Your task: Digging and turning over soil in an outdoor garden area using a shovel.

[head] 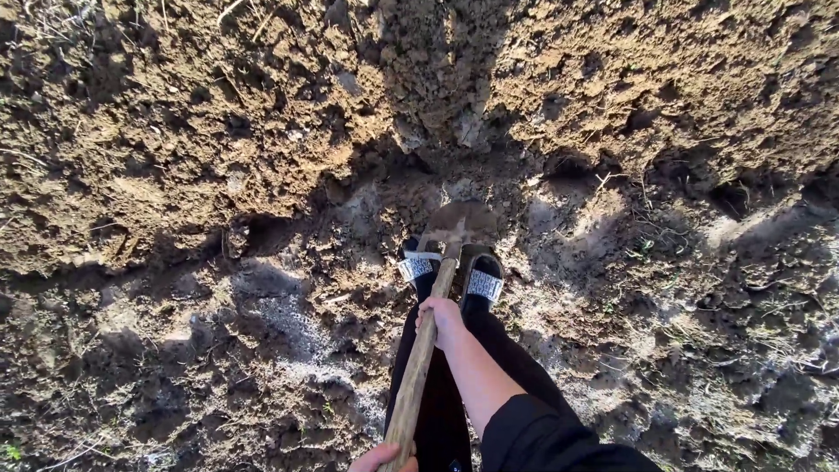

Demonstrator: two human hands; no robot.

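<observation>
Both hands are on the shovel's wooden handle, one well above the other. Higher up the frame, the right hand is wrapped around the shaft about midway along, fingers curled over it, with a bare forearm running back to a black sleeve at the near right. Down at the very bottom edge, the left hand grips the near end of the handle; only part of it shows, but it looks clamped on the wood.

From there the handle slopes away to the shovel blade, a muddy, rounded piece of metal standing in the soil just past the person's feet. Two sandals with pale patterned straps sit right behind the blade, the left sandal to the left of the shaft and the right sandal to its right, both below black trouser legs.

Beyond the blade, a bank of turned brown earth fills the far half of the scene, lumpy and sunlit, with bits of dry root in it. Nearer, the ground is flatter and greyer, lying partly in shadow, with thin dry stalks and a few small green shoots scattered over it. A long shadow stretches away over the clods.
</observation>
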